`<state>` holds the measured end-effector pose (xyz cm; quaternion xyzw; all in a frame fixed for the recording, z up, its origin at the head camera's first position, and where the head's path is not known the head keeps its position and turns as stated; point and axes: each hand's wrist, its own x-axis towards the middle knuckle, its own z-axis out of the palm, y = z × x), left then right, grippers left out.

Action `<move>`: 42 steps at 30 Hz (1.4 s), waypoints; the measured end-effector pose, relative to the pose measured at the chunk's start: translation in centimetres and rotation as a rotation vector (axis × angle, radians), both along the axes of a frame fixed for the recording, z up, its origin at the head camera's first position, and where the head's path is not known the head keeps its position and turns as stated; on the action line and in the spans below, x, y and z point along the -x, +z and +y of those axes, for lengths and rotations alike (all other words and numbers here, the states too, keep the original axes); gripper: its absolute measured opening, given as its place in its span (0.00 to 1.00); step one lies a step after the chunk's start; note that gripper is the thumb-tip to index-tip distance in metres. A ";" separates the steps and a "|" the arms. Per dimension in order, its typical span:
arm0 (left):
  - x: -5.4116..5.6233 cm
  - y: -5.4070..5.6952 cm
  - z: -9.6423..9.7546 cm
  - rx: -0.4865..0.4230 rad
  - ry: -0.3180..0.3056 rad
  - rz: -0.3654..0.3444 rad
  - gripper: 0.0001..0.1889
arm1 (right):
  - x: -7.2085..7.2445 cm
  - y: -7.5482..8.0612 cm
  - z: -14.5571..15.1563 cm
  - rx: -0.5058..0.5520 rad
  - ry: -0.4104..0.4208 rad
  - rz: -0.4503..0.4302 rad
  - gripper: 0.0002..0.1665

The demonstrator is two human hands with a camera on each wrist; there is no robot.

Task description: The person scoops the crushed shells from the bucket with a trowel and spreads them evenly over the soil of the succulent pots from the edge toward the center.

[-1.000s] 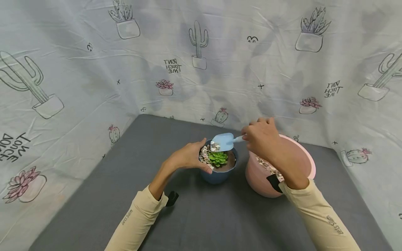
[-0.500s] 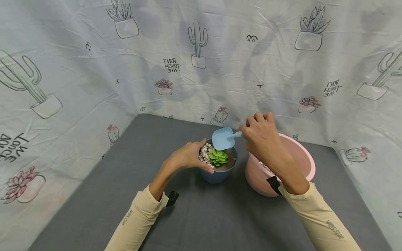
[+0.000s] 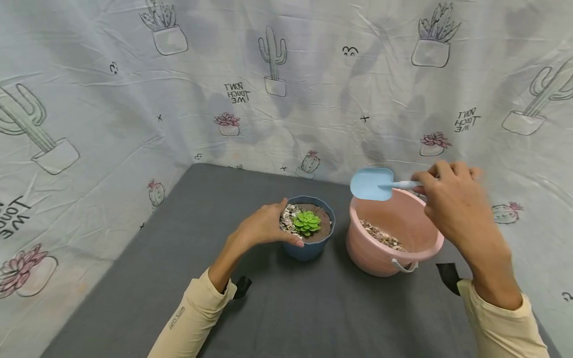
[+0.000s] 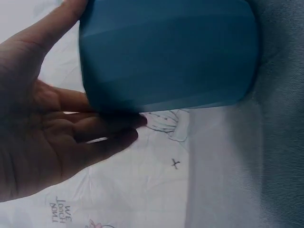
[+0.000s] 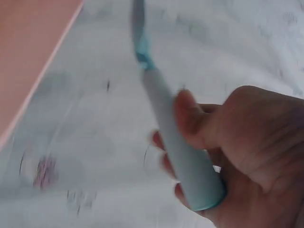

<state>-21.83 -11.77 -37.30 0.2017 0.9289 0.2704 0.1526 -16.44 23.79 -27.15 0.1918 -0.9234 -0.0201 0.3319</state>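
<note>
My left hand [image 3: 261, 226] holds the left side of a blue flower pot [image 3: 304, 251], thumb at the front and fingers round the far side. In the left wrist view the pot's smooth wall [image 4: 171, 57] sits between thumb and fingers. A green succulent [image 3: 306, 223] stands in the pot, with pebbles [image 3: 290, 221] to its left and bare brown soil [image 3: 323, 226] to its right. My right hand [image 3: 458, 204] grips the pale handle of a light blue hand shovel [image 3: 371, 184] above the bucket. No pebbles show on its blade.
Right of the pot stands a pink bucket [image 3: 371, 256] with pebbles [image 3: 380, 236] in its bottom and a white handle [image 3: 405, 268] hanging at its front. The grey table [image 3: 250, 318] ends at a cloth backdrop [image 3: 322, 119] printed with cacti.
The shovel tipped, and the pebbles on its blade a second ago are gone from it. My right hand then carried it right, from the pot to above the bucket. The left hand stays on the pot.
</note>
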 end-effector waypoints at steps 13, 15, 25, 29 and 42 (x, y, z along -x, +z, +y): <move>-2.0 2.8 9.5 -0.136 -0.249 0.259 0.50 | 1.7 -4.8 3.4 -0.321 -0.017 -0.061 0.25; -2.2 2.5 10.9 -0.131 -0.262 0.285 0.48 | 2.4 -5.8 2.8 -0.353 -0.014 -0.068 0.25; -2.4 1.6 13.1 -0.092 -0.245 0.365 0.41 | 3.8 -7.6 2.6 -0.416 -0.038 -0.222 0.27; -2.3 1.8 13.3 -0.096 -0.269 0.362 0.39 | 3.8 -7.6 3.3 -0.306 -0.066 -0.362 0.27; -2.3 2.2 13.6 -0.094 -0.275 0.352 0.39 | 3.5 -7.6 4.2 -0.086 -0.108 -0.487 0.35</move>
